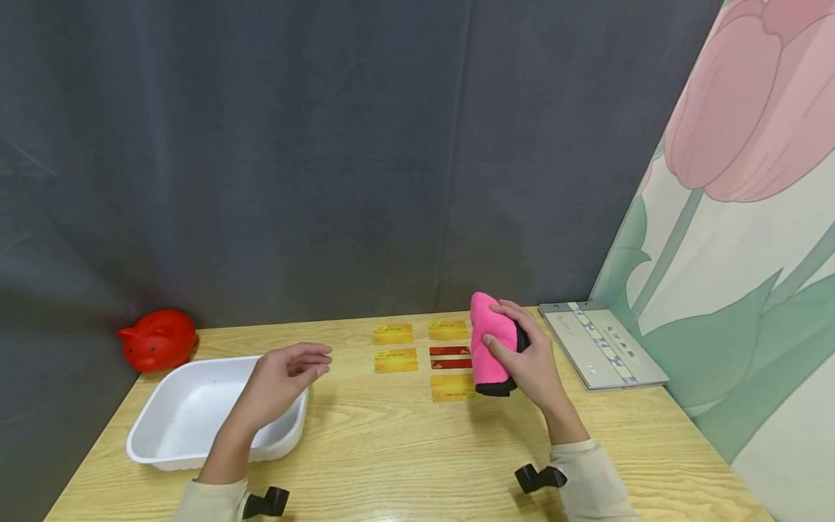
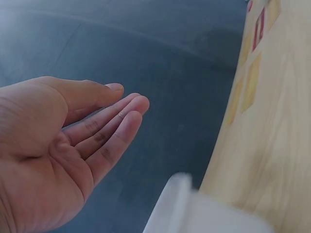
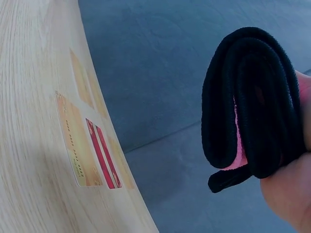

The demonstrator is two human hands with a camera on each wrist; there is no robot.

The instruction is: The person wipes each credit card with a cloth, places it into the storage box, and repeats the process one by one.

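Note:
My right hand (image 1: 533, 359) grips a folded pink towel (image 1: 488, 341) with black edging, held up over the right end of several cards. In the right wrist view the towel's black edge (image 3: 248, 102) shows as stacked folds, with part of the hand at the frame's right side. My left hand (image 1: 277, 380) is above the right side of a white plastic basin (image 1: 140, 435), fingers loosely bent and holding nothing. Between the hands, yellow cards (image 1: 396, 360) and a red card with a pale stripe (image 1: 450, 365) lie on the table; the towel partly hides the right ones.
A red piggy bank (image 1: 159, 341) sits behind the basin at the back left. At the back right lies a grey-beige book or folder (image 1: 600, 344) with a patterned band. A dark curtain (image 1: 293, 159) rises behind the wooden table (image 1: 378, 449); a tulip-patterned wall (image 1: 737, 326) borders the right.

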